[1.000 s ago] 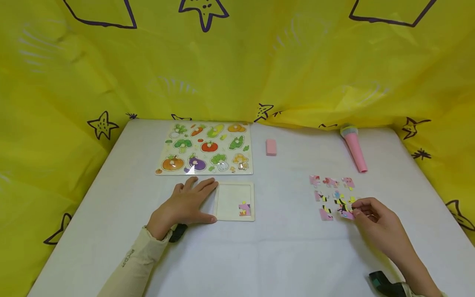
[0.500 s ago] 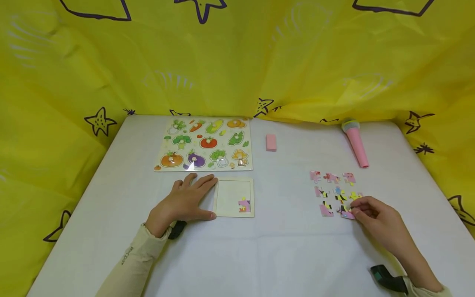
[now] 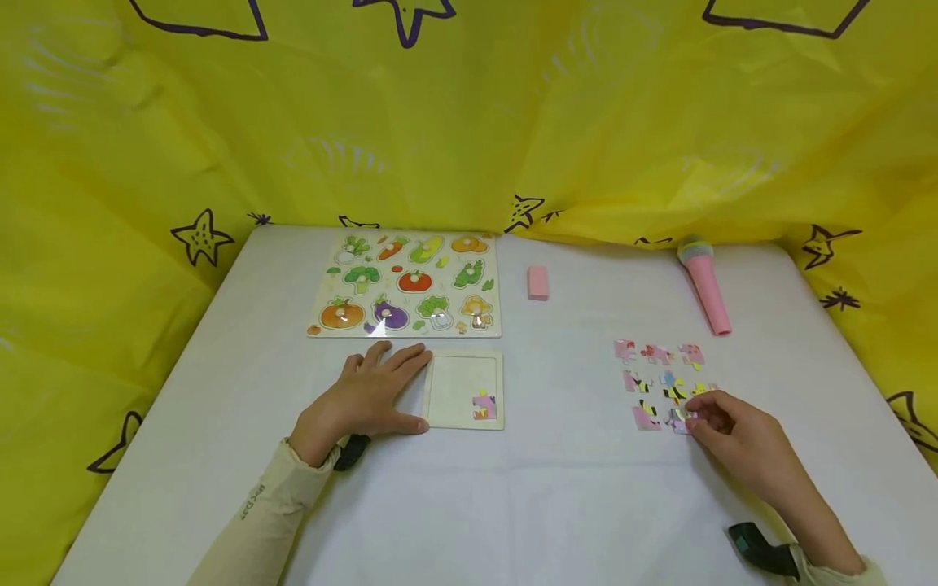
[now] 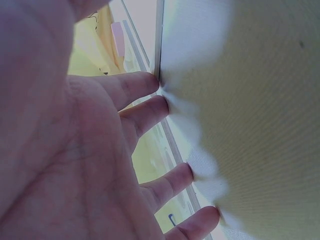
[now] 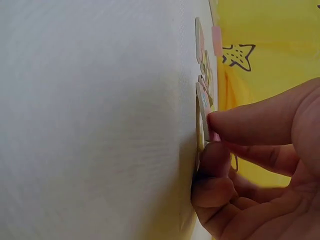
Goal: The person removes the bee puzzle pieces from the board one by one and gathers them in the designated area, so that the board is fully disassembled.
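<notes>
On the left, my left hand (image 3: 370,400) lies with its fingers spread, thumb and index fingertips at the left edge of a shallow square puzzle tray (image 3: 501,391). One pink and yellow jigsaw piece (image 3: 484,405) sits in the tray's lower right corner. Over on the right, my right hand (image 3: 743,439) pinches a pink jigsaw piece (image 5: 204,107) between thumb and fingers, low over the table and slightly tilted in the right wrist view. Several other loose pieces (image 3: 646,417) lie in rough rows beside and beyond that hand, and its fingers partly cover the nearest ones.
Behind the tray lies a vegetable knob puzzle board (image 3: 404,285). A pink block (image 3: 538,283) stands to its right, and a pink toy microphone (image 3: 707,289) lies at the back right. Yellow cloth (image 3: 469,122) hangs around the white table's far and side edges.
My right hand has shifted slightly left with the pinched piece, which now sits lower among the loose ones at the front of the group. My left hand stays at the tray.
</notes>
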`<state>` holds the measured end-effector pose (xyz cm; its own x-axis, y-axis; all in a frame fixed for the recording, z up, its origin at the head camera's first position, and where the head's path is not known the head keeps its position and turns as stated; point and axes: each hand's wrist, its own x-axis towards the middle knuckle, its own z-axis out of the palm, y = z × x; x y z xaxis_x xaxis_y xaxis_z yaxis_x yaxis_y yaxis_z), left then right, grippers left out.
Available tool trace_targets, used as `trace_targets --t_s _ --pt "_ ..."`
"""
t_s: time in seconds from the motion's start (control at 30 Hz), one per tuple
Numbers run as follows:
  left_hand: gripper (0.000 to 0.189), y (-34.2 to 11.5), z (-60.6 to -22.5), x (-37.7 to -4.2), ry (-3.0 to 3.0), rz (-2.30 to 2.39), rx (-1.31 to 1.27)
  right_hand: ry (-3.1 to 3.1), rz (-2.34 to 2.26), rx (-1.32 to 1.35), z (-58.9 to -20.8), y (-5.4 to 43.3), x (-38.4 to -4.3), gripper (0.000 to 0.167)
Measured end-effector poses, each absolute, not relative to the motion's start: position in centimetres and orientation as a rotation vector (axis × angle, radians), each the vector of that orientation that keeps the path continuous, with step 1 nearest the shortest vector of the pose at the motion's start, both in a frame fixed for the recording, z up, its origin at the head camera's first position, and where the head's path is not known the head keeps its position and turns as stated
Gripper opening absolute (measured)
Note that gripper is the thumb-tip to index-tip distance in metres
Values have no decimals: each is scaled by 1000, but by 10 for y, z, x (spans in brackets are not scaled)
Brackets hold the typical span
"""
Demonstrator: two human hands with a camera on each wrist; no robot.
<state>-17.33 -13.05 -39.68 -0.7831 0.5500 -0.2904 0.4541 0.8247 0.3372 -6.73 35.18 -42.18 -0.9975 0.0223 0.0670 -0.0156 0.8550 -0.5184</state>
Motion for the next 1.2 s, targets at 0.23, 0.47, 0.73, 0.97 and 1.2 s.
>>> trace_targets --t_s 0.23,0.47,0.73,0.97,1.2 --pt "100 -130 -397 -173 2629 339 747 -2938 794 64 -423 350 -67 15" --pt "100 -129 -397 -172 2610 342 731 -2875 846 115 -418 341 -68 17" --pt "101 -129 -397 -172 2623 337 729 -2826 1039 227 -410 316 -72 15" --pt "100 -129 -396 -172 2622 346 720 -2784 1186 362 -414 287 -78 17" --pt "100 -128 -396 -172 2619 340 718 -2777 1237 499 -414 257 -86 16"
